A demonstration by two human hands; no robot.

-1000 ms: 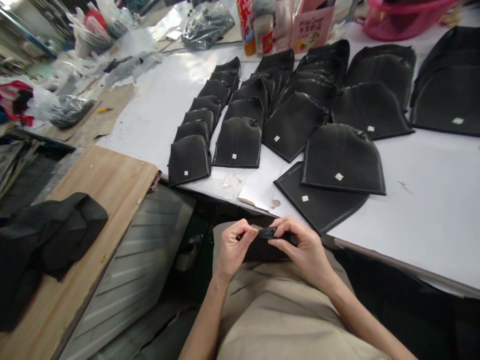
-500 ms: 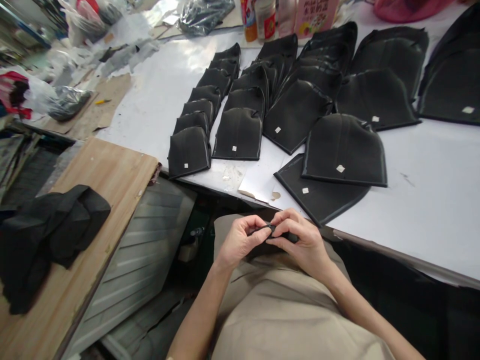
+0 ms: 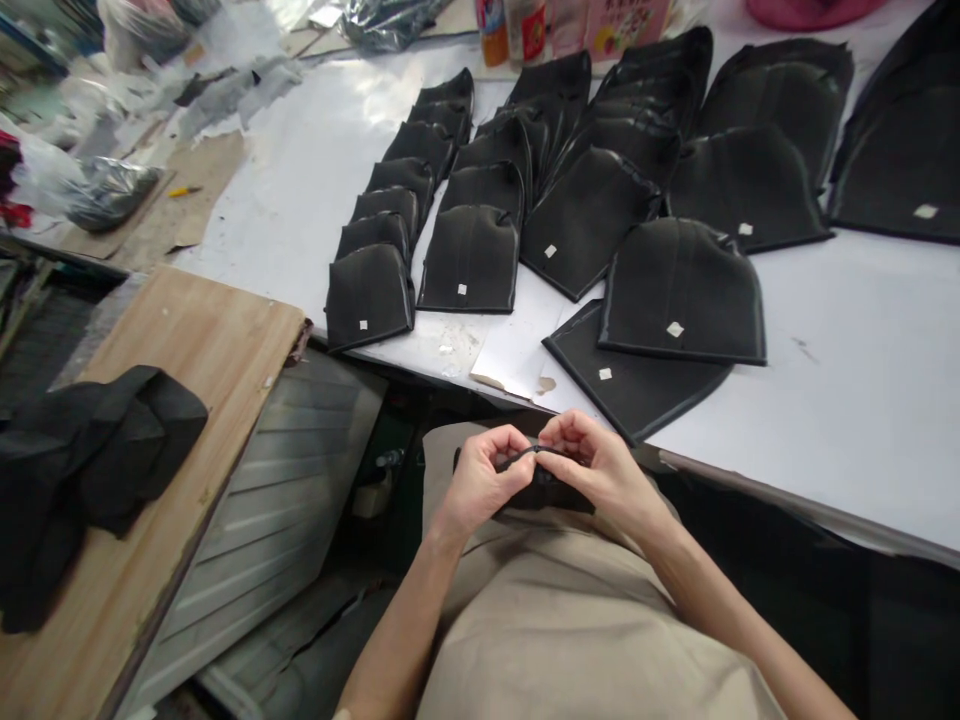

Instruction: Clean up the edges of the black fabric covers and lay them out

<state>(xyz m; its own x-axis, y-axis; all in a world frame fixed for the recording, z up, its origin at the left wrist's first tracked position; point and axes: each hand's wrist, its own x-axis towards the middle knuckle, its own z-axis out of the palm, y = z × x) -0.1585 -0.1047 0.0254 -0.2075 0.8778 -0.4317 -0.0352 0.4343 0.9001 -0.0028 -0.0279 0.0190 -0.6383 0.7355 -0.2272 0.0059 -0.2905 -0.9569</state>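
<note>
Both of my hands work over my lap at the near edge of the white table. My left hand and my right hand are closed in a pinch on the same small black fabric piece, fingertips almost touching. Most of that piece is hidden by my fingers. Just beyond my hands, several flat black fabric pieces with small white tags lie in overlapping rows on the table.
A wooden board at the left carries a heap of black cloth. Bottles and a pink box stand at the table's far edge. Plastic bags and scraps clutter the far left.
My hands have drawn closer together on the black piece and lifted slightly. The view has shifted a little, so the table contents sit higher in the picture.
</note>
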